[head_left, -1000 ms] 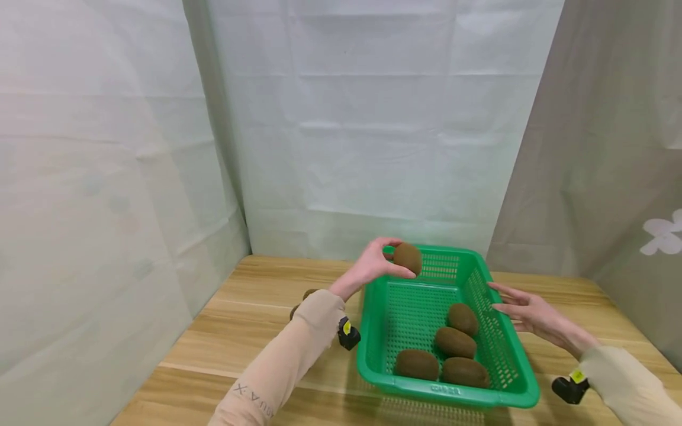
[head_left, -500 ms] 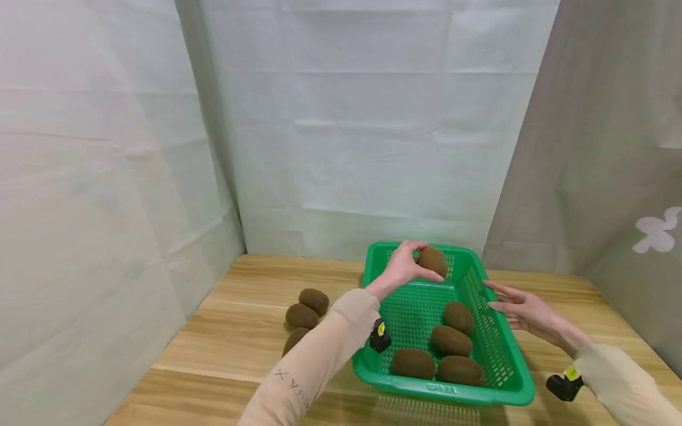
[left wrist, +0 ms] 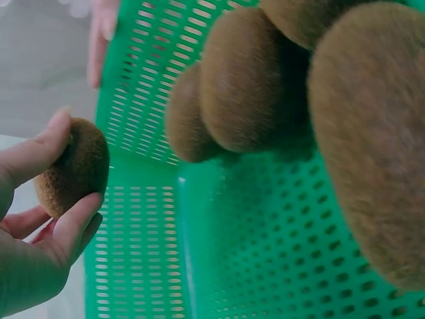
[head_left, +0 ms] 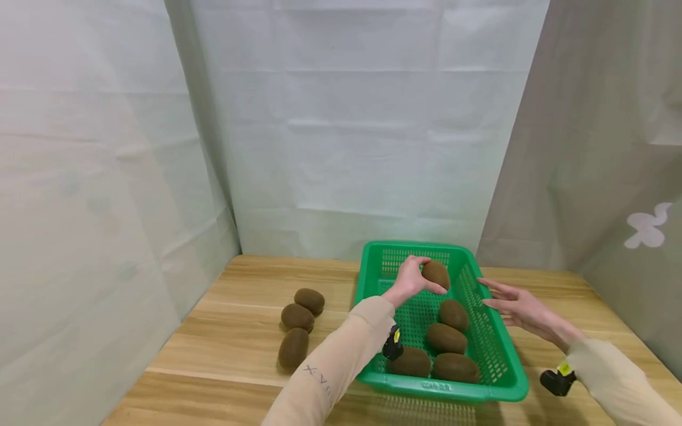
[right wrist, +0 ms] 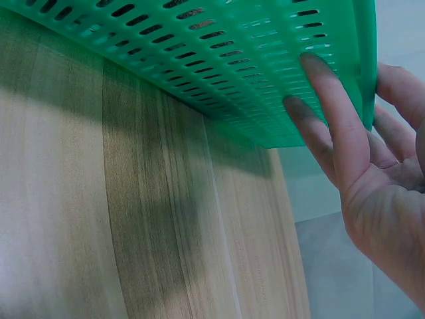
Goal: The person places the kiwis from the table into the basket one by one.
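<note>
A brown fuzzy kiwi (head_left: pixel 436 275) is held between the thumb and fingers of my left hand (head_left: pixel 411 280), above the far part of a green plastic basket (head_left: pixel 442 387). The left wrist view shows this kiwi (left wrist: pixel 76 166) pinched near the basket's perforated wall. Several kiwis lie in the basket, including one kiwi (head_left: pixel 453 315) by its right wall. My right hand (head_left: pixel 519 306) touches the basket's right side at the rim. In the right wrist view, fairly straight fingers (right wrist: pixel 342 126) rest against its outer wall.
On the wooden table (head_left: pixel 229 355), left of the basket, lie three more kiwis: a far kiwi (head_left: pixel 309 301), a middle kiwi (head_left: pixel 297 318) and a near kiwi (head_left: pixel 293 349). Pale cloth sheets (head_left: pixel 362 148) hang behind and on both sides.
My left hand has carried the kiwi rightward over the basket, then slightly lower. The kiwis on the table have come into full view. My right hand stays at the basket's side.
</note>
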Tool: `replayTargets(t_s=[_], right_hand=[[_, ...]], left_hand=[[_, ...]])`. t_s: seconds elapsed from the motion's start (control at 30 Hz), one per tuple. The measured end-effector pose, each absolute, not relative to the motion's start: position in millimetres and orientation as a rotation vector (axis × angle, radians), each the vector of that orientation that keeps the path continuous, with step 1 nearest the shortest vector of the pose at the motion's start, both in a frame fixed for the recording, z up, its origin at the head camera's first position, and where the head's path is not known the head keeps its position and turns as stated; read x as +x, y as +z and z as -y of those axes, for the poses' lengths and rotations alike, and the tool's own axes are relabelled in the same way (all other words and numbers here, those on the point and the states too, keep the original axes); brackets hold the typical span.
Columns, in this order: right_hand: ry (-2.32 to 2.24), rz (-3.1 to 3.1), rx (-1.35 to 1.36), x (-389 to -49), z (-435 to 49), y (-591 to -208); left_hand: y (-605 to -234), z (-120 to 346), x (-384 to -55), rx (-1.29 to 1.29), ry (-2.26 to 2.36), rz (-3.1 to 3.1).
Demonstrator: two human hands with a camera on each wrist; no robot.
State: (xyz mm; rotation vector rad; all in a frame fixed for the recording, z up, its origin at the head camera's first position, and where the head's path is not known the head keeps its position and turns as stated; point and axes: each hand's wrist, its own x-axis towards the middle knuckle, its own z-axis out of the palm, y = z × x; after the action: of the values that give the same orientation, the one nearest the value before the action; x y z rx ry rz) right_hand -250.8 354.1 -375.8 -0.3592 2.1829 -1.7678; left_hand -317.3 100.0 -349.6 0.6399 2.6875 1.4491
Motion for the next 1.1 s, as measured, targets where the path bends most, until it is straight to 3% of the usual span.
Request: replayTargets(t_s=[0.47,1.1], right_hand=[[-1.8,-2.129,-0.391,-249.1,-353.7,-376.3],[-1.787,-2.144,-0.384,-248.4,-355.0,-377.3]], left_hand=[[-385.0,-101.5,-318.4,0.577,1.254,-2.752],[-394.4,-103.5,-314.9,0.451,1.11,-2.769]])
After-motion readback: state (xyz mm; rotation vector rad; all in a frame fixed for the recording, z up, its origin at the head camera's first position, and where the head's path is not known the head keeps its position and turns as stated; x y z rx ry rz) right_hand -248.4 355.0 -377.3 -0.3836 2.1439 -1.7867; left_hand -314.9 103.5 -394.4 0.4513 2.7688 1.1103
